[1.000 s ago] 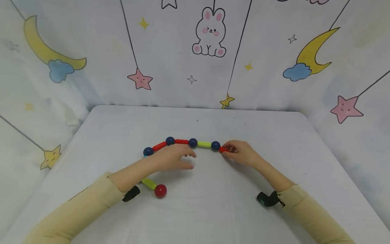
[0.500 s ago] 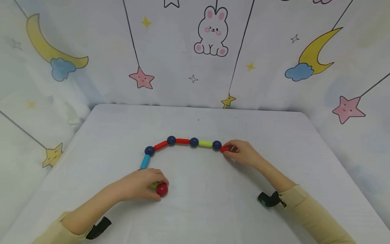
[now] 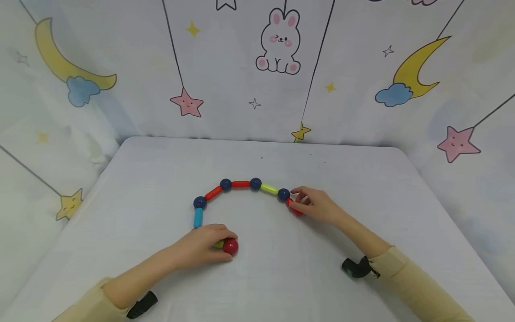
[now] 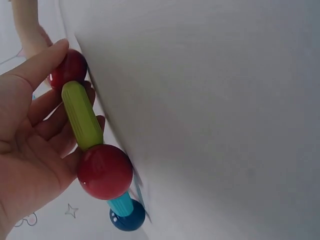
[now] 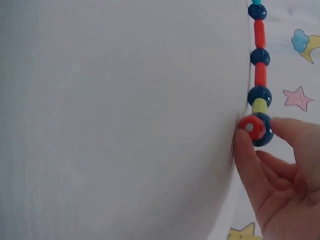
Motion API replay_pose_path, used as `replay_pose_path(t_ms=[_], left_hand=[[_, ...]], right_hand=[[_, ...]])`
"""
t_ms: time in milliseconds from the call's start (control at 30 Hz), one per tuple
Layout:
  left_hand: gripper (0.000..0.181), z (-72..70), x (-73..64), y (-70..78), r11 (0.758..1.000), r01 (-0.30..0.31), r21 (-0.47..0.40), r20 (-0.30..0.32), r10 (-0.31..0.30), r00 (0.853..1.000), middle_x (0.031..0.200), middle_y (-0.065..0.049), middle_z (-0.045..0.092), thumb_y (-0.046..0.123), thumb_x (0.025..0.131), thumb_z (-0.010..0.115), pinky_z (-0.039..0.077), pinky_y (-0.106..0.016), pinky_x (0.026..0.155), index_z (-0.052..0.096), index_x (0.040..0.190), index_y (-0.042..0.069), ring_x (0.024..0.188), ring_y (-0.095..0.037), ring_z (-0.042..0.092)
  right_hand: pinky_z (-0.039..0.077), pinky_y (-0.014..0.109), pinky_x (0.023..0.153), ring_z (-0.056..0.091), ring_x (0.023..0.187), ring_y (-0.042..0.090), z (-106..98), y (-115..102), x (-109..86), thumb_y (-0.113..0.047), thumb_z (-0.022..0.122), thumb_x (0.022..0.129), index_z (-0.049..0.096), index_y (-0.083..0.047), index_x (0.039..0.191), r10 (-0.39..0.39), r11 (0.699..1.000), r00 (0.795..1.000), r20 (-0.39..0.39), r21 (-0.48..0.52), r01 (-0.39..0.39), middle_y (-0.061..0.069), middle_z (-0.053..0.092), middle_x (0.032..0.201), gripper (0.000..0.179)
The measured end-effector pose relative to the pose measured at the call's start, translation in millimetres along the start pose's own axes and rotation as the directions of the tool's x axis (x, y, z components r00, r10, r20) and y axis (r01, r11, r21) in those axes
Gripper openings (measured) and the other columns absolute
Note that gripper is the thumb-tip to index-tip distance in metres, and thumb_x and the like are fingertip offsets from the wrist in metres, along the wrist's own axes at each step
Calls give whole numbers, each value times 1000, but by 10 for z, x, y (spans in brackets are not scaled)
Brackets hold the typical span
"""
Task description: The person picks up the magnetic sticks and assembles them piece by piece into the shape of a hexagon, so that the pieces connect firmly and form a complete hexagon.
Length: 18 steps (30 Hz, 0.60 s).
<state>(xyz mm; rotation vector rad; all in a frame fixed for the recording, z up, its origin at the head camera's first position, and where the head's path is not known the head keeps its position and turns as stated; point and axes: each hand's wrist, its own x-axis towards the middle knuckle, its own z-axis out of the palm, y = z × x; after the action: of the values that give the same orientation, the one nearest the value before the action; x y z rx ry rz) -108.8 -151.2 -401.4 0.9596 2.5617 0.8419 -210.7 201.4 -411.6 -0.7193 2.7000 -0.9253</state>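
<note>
A curved chain of magnetic sticks and balls lies on the white table. My left hand (image 3: 201,247) holds its near end, thumb and fingers around a red ball (image 3: 230,247) and the green stick (image 4: 81,115) beside it. A second red ball (image 4: 105,171) joins that stick to a blue stick (image 3: 198,218); the hand hides this joint in the head view. At the other end, my right hand (image 3: 318,206) pinches a red stick (image 3: 295,208). Its thumb is on the stick, and its index fingertip is right at the dark blue ball (image 3: 283,195).
Between the hands the chain arcs away through red sticks (image 3: 241,184), dark blue balls (image 3: 225,184) and a yellow-green stick (image 3: 269,189). A printed cloth (image 3: 225,67) hangs behind the table (image 3: 342,165). Black wrist cameras (image 3: 356,267) sit at both sleeves.
My left hand came back from above the chain to the red ball, then shifted it right. The red stick at my right hand now angles more toward me, and the arc is more bent.
</note>
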Motion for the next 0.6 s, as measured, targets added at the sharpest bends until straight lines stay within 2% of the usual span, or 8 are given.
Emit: replay_pose_path(t_ms=[67,133,167,267,300,367,433,600], left_hand=[[41,28,37,25,1000,-1,-1,-4,1,1000,106,8,62,31,88,74,51,-24,79,65,122,11,94,-8,54],[42,54,71,49,1000,6,-6,-1,-6,1000,106,7,62,31,87,74,51,-23,78,65,123,10,94,-8,54],[42,69,85,55,1000,11,-7,-1,-11,1000,107,7,62,31,87,75,51,-23,78,65,123,10,95,-9,54],[43,103,115,72,999,32,-6,5,-32,999,106,7,62,32,87,75,50,-22,78,65,124,12,95,-9,54],[43,109,120,76,999,36,-6,4,-36,999,107,7,62,32,86,75,50,-22,78,65,124,12,95,-9,54],[43,120,128,83,999,46,-3,0,-46,999,107,7,62,32,86,75,50,-21,77,65,124,13,95,-9,54],[43,123,135,93,999,51,-1,-5,-51,999,106,6,62,32,86,75,50,-21,77,65,123,13,95,-9,54],[41,136,162,118,998,59,-6,-28,-59,998,106,6,63,31,86,76,51,-22,76,66,122,13,95,-10,55]], right_hand=[[53,28,75,61,93,18,-23,5,-4,-14,62,95,53,-6,135,-83,993,996,16,-80,84,8,62,110,41],[54,31,80,57,105,19,-66,10,-5,-5,59,95,51,-12,139,-194,958,980,43,-205,198,9,58,123,46],[53,33,82,54,111,20,-91,20,0,-1,59,93,51,-15,140,-258,924,964,65,-274,266,9,55,129,50],[50,39,92,45,126,25,-158,56,41,6,63,86,57,-24,135,-433,773,889,148,-447,450,8,47,143,57],[49,39,93,43,127,25,-171,66,59,5,65,86,60,-25,132,-462,729,869,177,-483,486,7,45,145,56],[48,40,96,44,127,26,-186,85,95,3,70,84,65,-26,126,-501,669,838,219,-516,535,6,45,145,51],[48,38,96,45,125,24,-190,85,120,-3,73,85,68,-26,121,-511,646,826,240,-526,553,4,47,143,44],[50,37,92,51,117,24,-153,15,156,-12,78,84,70,-24,115,-566,630,788,241,-491,602,7,53,133,35]])
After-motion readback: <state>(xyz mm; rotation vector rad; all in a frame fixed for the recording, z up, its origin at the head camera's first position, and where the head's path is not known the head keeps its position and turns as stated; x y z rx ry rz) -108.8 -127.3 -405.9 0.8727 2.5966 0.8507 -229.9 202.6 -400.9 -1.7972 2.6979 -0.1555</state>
